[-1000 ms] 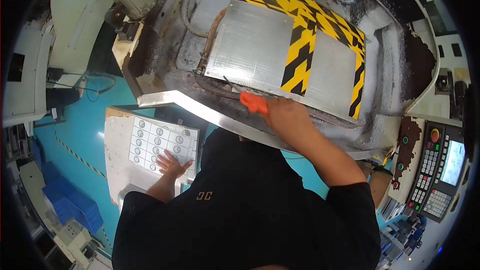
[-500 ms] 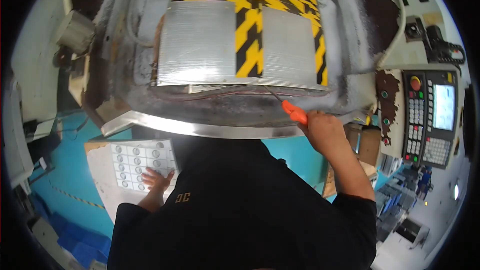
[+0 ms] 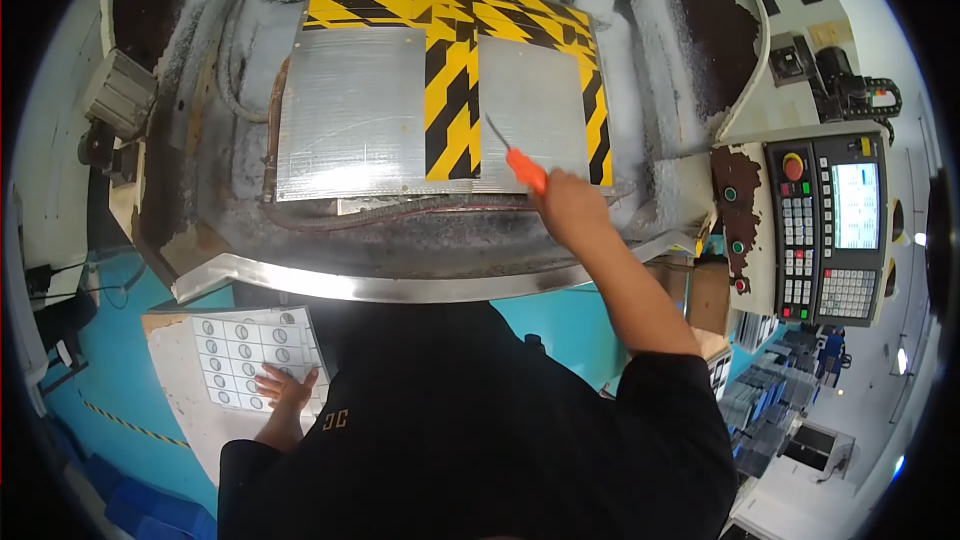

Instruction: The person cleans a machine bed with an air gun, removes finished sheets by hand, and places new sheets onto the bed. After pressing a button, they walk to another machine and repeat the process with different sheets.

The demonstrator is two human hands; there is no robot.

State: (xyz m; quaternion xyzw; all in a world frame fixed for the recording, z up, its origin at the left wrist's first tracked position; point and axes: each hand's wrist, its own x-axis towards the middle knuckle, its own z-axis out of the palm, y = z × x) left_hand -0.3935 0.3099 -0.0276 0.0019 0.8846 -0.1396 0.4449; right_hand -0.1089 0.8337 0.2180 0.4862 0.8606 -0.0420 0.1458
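My right hand (image 3: 575, 210) is closed round the handle of an orange-handled tool (image 3: 525, 169) with a thin dark shaft. The shaft points up and left over the right half of a grey ribbed panel (image 3: 350, 110); I cannot tell whether its tip touches. Yellow-and-black striped tape (image 3: 452, 105) runs along the panel's far and right edges and down its middle. At lower left, my left hand (image 3: 289, 389) lies with fingers spread on the right part of a white tray or sheet (image 3: 235, 365) bearing rows of round shapes.
The panel sits inside a grey machine bed with a bright metal front rim (image 3: 400, 287). A hose (image 3: 400, 212) runs along the panel's near edge. To the right stands a control panel (image 3: 825, 225) with keys, a red knob and a lit screen. A pale table (image 3: 185, 390) carries the tray.
My right hand has moved up with the tool, whose shaft has gone from the panel's near edge to over its right half. My left hand still rests on the tray. The view has shifted slightly.
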